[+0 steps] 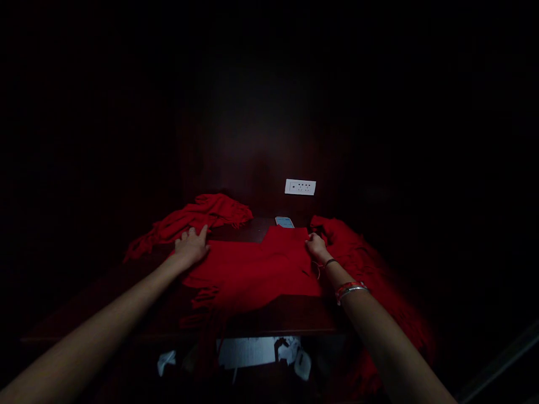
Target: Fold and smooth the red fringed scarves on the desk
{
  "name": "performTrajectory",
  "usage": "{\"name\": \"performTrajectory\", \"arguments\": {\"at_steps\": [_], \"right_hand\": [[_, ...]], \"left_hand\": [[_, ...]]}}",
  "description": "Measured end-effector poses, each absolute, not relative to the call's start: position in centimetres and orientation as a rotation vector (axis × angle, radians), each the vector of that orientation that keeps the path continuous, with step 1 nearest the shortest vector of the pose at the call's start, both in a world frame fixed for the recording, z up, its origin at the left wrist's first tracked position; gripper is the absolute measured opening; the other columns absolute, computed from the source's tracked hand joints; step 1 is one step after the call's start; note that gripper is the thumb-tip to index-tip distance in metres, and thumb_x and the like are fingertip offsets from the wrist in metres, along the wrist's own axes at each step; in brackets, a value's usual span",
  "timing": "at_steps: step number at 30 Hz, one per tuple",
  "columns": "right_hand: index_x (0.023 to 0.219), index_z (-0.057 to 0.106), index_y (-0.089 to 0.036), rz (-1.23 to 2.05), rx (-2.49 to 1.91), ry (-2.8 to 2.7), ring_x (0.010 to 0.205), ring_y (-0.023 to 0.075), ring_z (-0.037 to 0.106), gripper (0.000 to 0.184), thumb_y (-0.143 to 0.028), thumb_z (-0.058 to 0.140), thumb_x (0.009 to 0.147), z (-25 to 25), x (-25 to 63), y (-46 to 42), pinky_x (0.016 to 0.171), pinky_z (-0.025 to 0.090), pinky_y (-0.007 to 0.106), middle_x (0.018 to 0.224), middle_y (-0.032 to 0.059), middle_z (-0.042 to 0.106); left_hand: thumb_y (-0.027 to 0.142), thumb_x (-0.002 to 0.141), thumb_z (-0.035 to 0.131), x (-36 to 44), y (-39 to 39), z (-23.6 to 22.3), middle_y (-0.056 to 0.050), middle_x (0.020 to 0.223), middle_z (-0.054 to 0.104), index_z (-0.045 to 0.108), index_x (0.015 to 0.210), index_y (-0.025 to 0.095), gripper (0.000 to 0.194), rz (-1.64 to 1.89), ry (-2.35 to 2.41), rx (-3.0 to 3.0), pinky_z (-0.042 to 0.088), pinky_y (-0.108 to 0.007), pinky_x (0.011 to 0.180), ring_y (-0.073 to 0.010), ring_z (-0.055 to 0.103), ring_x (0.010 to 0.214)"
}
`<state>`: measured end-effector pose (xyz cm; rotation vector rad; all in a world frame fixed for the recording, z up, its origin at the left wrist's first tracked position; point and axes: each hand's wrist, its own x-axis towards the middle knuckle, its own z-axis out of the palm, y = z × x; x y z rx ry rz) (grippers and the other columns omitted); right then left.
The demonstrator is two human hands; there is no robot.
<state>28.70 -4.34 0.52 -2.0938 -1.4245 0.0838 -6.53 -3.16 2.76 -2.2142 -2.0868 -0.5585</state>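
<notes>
Clock centred on the flat red cloth (252, 269), lying mid-table (295, 317), fringe (205, 294) trailing at 8. Your left hand (192, 247) is resting at 10, fingers spread over its edge; your right hand (316, 247) is sitting at 2, fingers curled, seemingly pinching the opposite edge. That wide hold is probably keeping the cloth flat. Bunched red cloth (210, 209) is lying at 11; red pile (349, 241) at 3 is crowding that right hand; phone (284, 222) at 1 is sitting against the far edge, socket panel (300, 187) showing beyond.
</notes>
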Motion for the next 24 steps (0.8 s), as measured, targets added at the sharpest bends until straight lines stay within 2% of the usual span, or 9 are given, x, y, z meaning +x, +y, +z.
{"name": "performTrajectory", "arguments": {"at_steps": [2, 4, 8, 12, 15, 17, 21, 24], "right_hand": [[0.082, 0.053, -0.016, 0.099, -2.087, -1.428, 0.075, 0.0133, 0.056, 0.012, -0.017, 0.047, 0.071, 0.4, 29.1, -4.4, 0.062, 0.038, 0.018, 0.084, 0.0052, 0.061], [0.086, 0.051, -0.016, 0.102, -2.066, -1.424, 0.077, 0.0123, 0.055, 0.014, -0.018, 0.046, 0.073, 0.9, 29.1, -4.5, 0.063, 0.038, 0.017, 0.086, 0.0045, 0.06], [0.094, 0.048, -0.015, 0.082, -2.038, -1.403, 0.082, 0.0133, 0.055, 0.02, -0.014, 0.043, 0.075, 2.3, 28.6, -4.6, 0.068, 0.037, 0.018, 0.091, 0.0076, 0.058], [0.098, 0.046, -0.013, 0.141, -2.052, -1.361, 0.087, 0.0183, 0.054, 0.025, -0.011, 0.044, 0.073, 2.2, 28.1, -4.9, 0.07, 0.037, 0.022, 0.095, 0.0139, 0.057], [0.096, 0.047, -0.01, 0.259, -2.096, -1.299, 0.088, 0.0233, 0.054, 0.027, -0.013, 0.048, 0.07, 1.2, 27.5, -5.1, 0.07, 0.039, 0.027, 0.095, 0.0188, 0.056], [0.102, 0.044, -0.008, 0.334, -2.103, -1.243, 0.089, 0.025, 0.054, 0.036, -0.018, 0.05, 0.069, 0.6, 27.1, -5.3, 0.071, 0.04, 0.03, 0.098, 0.0208, 0.054], [0.121, 0.022, -0.008, 0.457, -2.029, -1.179, 0.085, 0.0194, 0.056, 0.067, -0.032, 0.053, 0.068, 0.2, 26.2, -6.6, 0.066, 0.044, 0.026, 0.103, 0.0168, 0.053], [0.127, 0.008, -0.014, 0.629, -1.859, -1.166, 0.076, 0.0138, 0.057, 0.08, -0.029, 0.056, 0.065, -0.2, 25.1, -8.4, 0.057, 0.046, 0.02, 0.104, 0.0101, 0.053]], "left_hand": [[0.041, 0.068, 0.051, -3.9, -3.8, 1.5, -0.014, 0.134, 0.019, 0.03, 0.126, 0.021, 0.065, -0.438, -1.809, -2.335, 0.015, -0.052, 0.091, -0.035, 0.013, 0.121], [0.049, 0.069, 0.044, -2.2, -3.8, 0.9, -0.012, 0.136, 0.013, 0.027, 0.127, 0.023, 0.066, -0.237, -1.755, -2.54, 0.012, -0.053, 0.092, -0.0326, 0.007, 0.122], [0.058, 0.071, 0.033, -2.6, -2.7, 0.0, -0.011, 0.136, 0.01, 0.018, 0.13, 0.022, 0.071, 0.08, -1.881, -2.806, 0.015, -0.051, 0.092, -0.0315, 0.009, 0.122], [0.059, 0.072, 0.027, -5.1, -2.0, -1.1, -0.008, 0.136, 0.009, 0.016, 0.13, 0.022, 0.069, 0.073, -1.758, -2.852, 0.012, -0.045, 0.095, -0.0268, 0.006, 0.123], [0.057, 0.074, 0.025, -6.0, -2.3, -1.7, -0.009, 0.136, 0.012, 0.018, 0.13, 0.023, 0.066, -0.003, -1.756, -2.782, 0.014, -0.044, 0.095, -0.0257, 0.01, 0.123], [0.056, 0.075, 0.024, -6.2, -2.5, -1.8, -0.009, 0.135, 0.016, 0.021, 0.129, 0.023, 0.063, -0.051, -1.735, -2.754, 0.015, -0.043, 0.095, -0.0246, 0.014, 0.123], [0.054, 0.075, 0.026, -6.9, -2.8, -1.3, -0.01, 0.133, 0.025, 0.034, 0.124, 0.024, 0.058, -0.168, -1.72, -2.631, 0.019, -0.045, 0.093, -0.0253, 0.023, 0.12], [0.057, 0.071, 0.032, -8.0, -2.9, -0.8, -0.013, 0.13, 0.03, 0.036, 0.123, 0.02, 0.064, -0.169, -1.824, -2.581, 0.023, -0.046, 0.091, -0.0282, 0.027, 0.118]]}}
